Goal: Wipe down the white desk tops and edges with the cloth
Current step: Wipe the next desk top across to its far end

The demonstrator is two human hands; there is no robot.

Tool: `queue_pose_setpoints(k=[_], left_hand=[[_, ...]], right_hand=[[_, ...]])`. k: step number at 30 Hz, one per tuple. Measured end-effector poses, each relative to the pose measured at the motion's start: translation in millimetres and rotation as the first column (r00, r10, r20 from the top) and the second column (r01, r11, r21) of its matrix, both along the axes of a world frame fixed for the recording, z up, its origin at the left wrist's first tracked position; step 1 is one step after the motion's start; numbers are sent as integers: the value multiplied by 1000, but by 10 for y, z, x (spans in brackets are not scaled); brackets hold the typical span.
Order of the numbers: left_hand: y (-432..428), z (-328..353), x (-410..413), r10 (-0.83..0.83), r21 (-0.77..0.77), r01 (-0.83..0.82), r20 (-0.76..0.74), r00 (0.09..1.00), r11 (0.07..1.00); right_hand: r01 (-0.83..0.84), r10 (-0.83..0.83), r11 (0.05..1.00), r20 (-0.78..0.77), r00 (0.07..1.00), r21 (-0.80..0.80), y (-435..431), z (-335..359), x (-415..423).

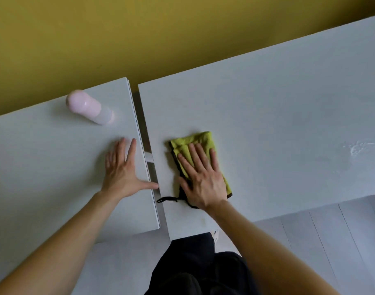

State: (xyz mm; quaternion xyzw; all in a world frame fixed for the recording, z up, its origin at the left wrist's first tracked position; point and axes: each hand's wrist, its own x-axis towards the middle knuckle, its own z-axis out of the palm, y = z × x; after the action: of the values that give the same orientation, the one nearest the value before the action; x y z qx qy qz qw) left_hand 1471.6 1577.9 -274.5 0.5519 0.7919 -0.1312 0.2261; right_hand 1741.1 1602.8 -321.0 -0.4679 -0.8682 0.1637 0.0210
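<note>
Yellow-green cloth point(200, 142) lies under the right hand point(203, 184), grip flat-open and pressing, long axis running front-to-back; left hand point(121, 173), open and empty, rests on adjoining surface point(44, 156).

The folded yellow-green cloth point(201, 140) under the fingers point(194, 155) of the right hand point(205, 184) looks like soft, nappy microfibre with a dark stitched edge. The flat white counter point(267, 103) beneath it is smooth with a dull satin finish. Well right of the fingers, a smeared patch point(361, 149) looks brighter and streaky. Far left of the fingers, the rounded pale pink bottle point(89, 107) looks like smooth plastic.
</note>
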Motion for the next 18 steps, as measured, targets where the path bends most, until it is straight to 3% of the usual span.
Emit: queue_pose_setpoints(k=[2, 7, 13, 18], left_hand=[[-209, -29, -92, 91, -94, -91, 2, 996, 991], [-338, -165, -206, 102, -238, -78, 90, 991, 968], [-319, -174, -218, 107, -286, -67, 125, 986, 956], [-312, -167, -201, 115, -305, -68, 138, 984, 950]], right_hand=[[-103, 103, 995, -5, 995, 2, -236, -15, 5], [-186, 184, 982, 59, 981, 25, 7, 1, -131], [28, -29, 999, 52, 998, 18, 1109, -11, -1267], [31, -31, 999, 10, 999, 35, 554, -13, -1092]])
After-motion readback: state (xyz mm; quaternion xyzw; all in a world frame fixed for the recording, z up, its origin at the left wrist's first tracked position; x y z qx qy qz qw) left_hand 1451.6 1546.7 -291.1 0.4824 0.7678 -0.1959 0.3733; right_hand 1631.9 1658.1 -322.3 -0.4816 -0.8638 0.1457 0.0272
